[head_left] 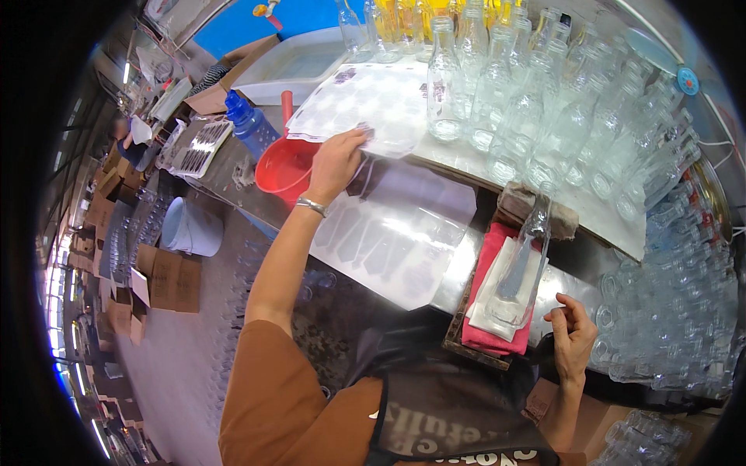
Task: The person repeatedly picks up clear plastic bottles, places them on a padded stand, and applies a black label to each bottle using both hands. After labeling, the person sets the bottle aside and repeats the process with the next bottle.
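My left hand (336, 161) reaches forward, its fingers closed at the near edge of a white sheet (334, 101) with rows of faint prints and a few dark ones. A small dark patch shows by the fingertips. Under that forearm, a second pale sheet (396, 268) with bottle-like shapes lies on a shiny metal surface. To the right, a clear glass bottle (522, 268) lies tilted on a white folded cloth (491, 317) over a red cloth (478, 299). My right hand (573, 332) hovers beside the bottle's base, fingers loosely bent and apart, holding nothing visible.
Many upright clear bottles (528, 109) crowd the back right shelf, and more lie stacked at the far right (668, 287). A red scoop (284, 167) and a blue-capped bottle (250, 124) stand left. Beyond are a pale bucket (190, 227) and cardboard boxes (172, 272).
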